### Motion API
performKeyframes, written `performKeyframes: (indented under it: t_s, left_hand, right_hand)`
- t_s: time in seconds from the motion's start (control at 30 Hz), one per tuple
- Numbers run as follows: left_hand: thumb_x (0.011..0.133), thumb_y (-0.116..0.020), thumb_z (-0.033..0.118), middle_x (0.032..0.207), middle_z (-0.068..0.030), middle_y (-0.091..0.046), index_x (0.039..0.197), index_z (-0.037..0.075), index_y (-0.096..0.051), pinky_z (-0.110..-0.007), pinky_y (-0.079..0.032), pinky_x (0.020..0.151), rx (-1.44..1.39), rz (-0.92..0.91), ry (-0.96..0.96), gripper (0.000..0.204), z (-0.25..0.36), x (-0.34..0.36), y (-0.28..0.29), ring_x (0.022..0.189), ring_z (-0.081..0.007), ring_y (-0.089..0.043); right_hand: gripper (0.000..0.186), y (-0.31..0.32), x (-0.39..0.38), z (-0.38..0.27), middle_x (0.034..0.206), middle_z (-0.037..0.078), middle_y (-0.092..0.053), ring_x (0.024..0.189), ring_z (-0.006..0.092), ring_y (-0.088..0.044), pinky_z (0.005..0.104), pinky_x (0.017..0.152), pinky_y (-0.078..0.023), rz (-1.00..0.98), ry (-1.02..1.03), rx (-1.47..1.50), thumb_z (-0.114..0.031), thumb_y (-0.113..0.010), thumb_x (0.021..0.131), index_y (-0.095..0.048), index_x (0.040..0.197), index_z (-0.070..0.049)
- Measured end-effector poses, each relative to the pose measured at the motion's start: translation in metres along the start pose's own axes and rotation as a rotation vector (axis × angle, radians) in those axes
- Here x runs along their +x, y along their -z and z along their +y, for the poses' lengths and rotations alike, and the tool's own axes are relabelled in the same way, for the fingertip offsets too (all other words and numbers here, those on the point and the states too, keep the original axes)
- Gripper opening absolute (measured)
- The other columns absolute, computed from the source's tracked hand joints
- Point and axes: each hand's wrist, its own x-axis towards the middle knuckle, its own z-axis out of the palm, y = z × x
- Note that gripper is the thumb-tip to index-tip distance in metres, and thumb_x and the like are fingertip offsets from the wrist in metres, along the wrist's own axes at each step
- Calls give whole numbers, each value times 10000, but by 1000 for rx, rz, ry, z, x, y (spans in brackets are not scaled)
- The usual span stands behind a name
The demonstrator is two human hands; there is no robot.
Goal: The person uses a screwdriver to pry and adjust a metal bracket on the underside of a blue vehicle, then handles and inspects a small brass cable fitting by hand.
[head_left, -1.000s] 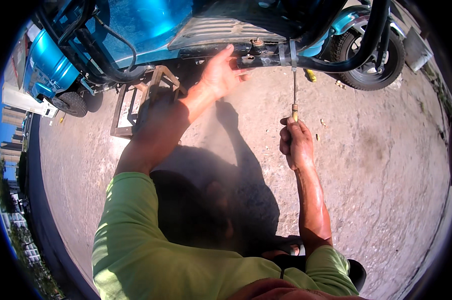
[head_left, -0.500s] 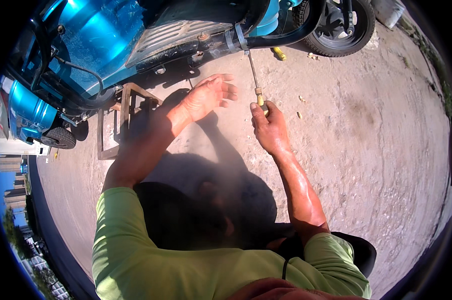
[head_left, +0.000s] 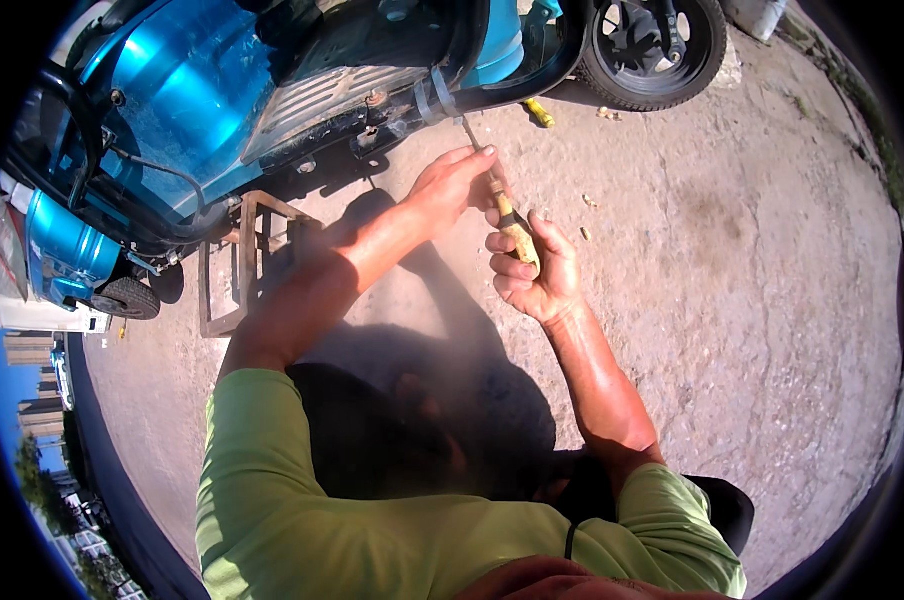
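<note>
Right hand (head_left: 534,270) grips screwdriver (head_left: 502,205), left hand (head_left: 454,185) steadying it

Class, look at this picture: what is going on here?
A person in a green shirt works with a screwdriver at the underside of a blue vehicle. The right hand grips the wooden handle, and the left hand steadies the shaft near its top. The tip points at a band on the black frame tube. A rusty metal stand sits on the dirt ground beside the vehicle.
</note>
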Motion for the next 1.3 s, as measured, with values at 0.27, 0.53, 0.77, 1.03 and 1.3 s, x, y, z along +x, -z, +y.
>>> performKeyframes:
  t_s: [0.27, 0.53, 0.77, 1.03, 1.3]
  left_hand:
    - [1043, -499, 332, 928, -98, -653, 1021, 55, -601, -353, -500, 740, -39, -34, 21, 296, -2, -5, 9, 834, -195, -613]
    - [1002, -569, 196, 1133, -120, -665, 1183, 47, -604, -390, -501, 881, -146, 8, 88, 237, -7, -11, 86, 1090, -240, -633]
    - [909, -603, -11, 1283, -124, -624, 1298, 68, -574, -456, -476, 951, -376, 83, -287, 398, -2, -19, 153, 1243, -285, -556]
    - [820, -614, 10, 1180, -141, -664, 1171, 23, -638, -489, -444, 1028, -754, 134, -549, 352, -4, 10, 174, 1127, -308, -603]
    - [760, -645, -15, 1130, -110, -688, 1094, 38, -666, -443, -451, 1027, -789, -18, -578, 338, -18, 32, 189, 1097, -276, -621]
  right_hand:
    - [327, -25, 1, 8, 697, -40, -460, 455, 46, -361, 202, 413, -264, 299, 95, -564, -302, -518, 1032, -562, 1237, -52]
    - [277, -41, -2, 0, 678, -32, -490, 458, 33, -325, 207, 409, -233, 479, 175, -949, -251, -544, 1026, -621, 1163, -23]
    - [296, -39, -3, -11, 708, -17, -506, 483, 35, -361, 210, 427, -248, 457, 144, -946, -236, -569, 992, -608, 1169, -1]
    - [327, -51, -4, -12, 686, 1, -506, 475, 57, -365, 206, 420, -275, 528, 142, -935, -231, -546, 1000, -595, 1196, 27]
    - [335, -53, 3, 0, 677, 6, -489, 483, 76, -376, 217, 418, -288, 563, 123, -949, -233, -542, 995, -592, 1183, 40]
